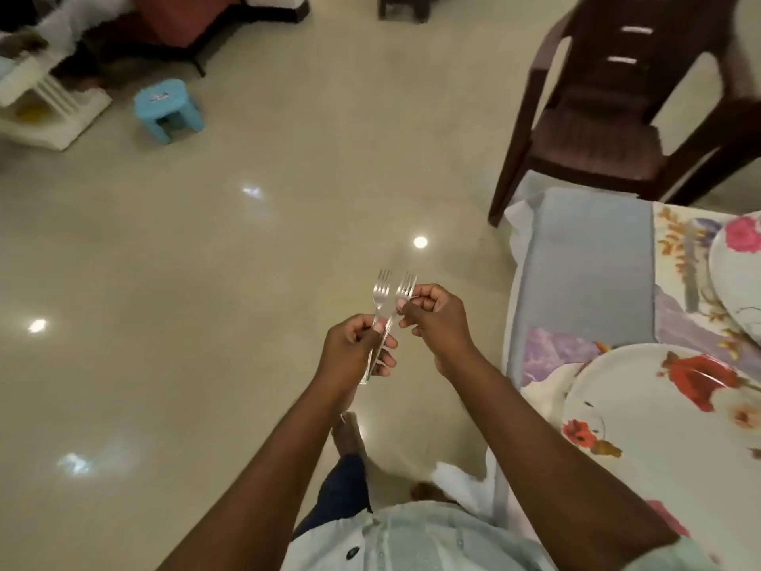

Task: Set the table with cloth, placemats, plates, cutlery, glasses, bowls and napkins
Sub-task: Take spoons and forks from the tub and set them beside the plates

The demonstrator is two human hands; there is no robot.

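Over the floor, left of the table, my left hand (357, 348) grips the handles of two steel forks (382, 296), tines pointing away from me. My right hand (436, 313) pinches the neck of the right fork (405, 288). On the right stands the table with a grey cloth (584, 265) and floral placemats (547, 356). A flowered white plate (659, 422) lies on the near placemat. A second flowered plate (737, 265) lies farther back at the right edge.
A dark brown plastic chair (609, 117) stands at the table's far end. A small blue stool (169, 109) and a white rack (41, 113) sit on the shiny beige floor at the far left. My bare foot (348, 434) is below my hands.
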